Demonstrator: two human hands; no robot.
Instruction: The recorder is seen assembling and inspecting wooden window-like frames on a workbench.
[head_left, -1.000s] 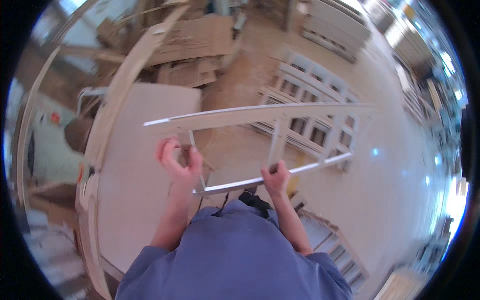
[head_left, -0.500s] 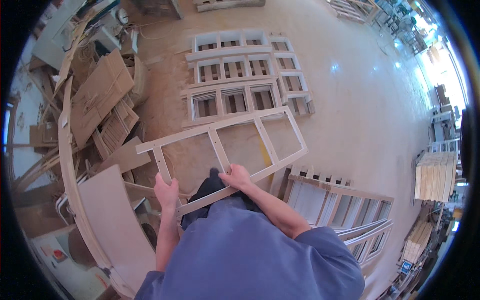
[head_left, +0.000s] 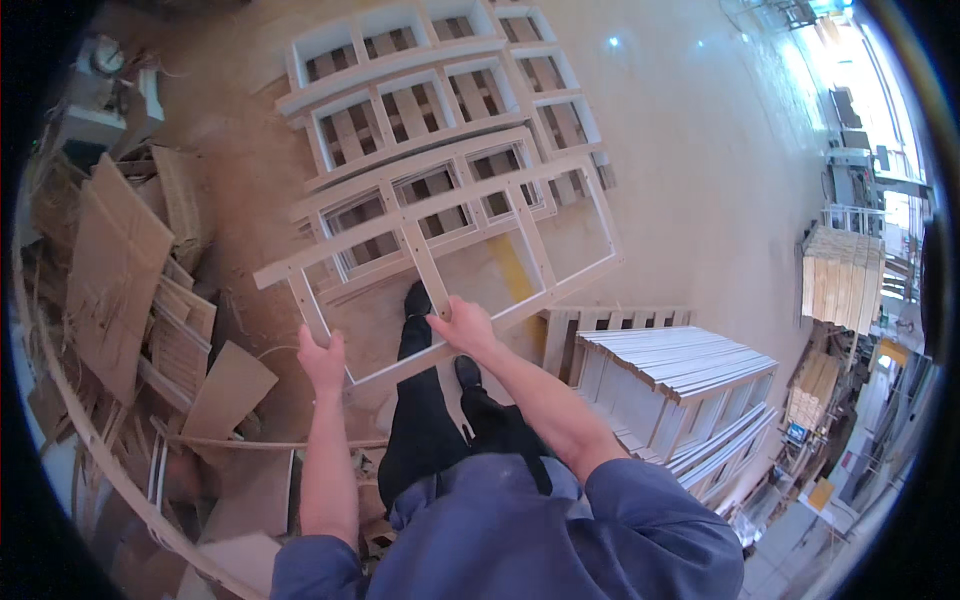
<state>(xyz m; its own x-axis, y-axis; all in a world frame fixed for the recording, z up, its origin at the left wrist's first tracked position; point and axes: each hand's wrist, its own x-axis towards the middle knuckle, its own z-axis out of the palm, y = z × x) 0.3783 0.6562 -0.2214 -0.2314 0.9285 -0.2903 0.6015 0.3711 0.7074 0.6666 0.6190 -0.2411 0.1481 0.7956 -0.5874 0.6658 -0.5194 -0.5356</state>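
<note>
Both my hands hold a pale wooden frame (head_left: 424, 265), divided by crossbars into three openings, tilted out in front of me. My left hand (head_left: 322, 362) is closed round its left end bar, low down. With my right hand (head_left: 465, 328) I grip the lower part of a crossbar, close to the near rail. The frame's far rail overlaps the nearest of several stacks of similar frames (head_left: 420, 143) on the floor ahead. Whether it touches that stack I cannot tell.
Flattened cardboard (head_left: 110, 280) and scrap boards lie in a heap at left. On a pallet to the right stands a stack of white-edged frames (head_left: 680, 355). Farther right is a pile of light timber (head_left: 840, 280). A yellow floor strip (head_left: 510, 265) shows through the held frame.
I have stepped forward toward the stacks, which now appear nearer. The held frame has moved with me, and its far side now overlaps the nearest stack. Both hands keep their grip.
</note>
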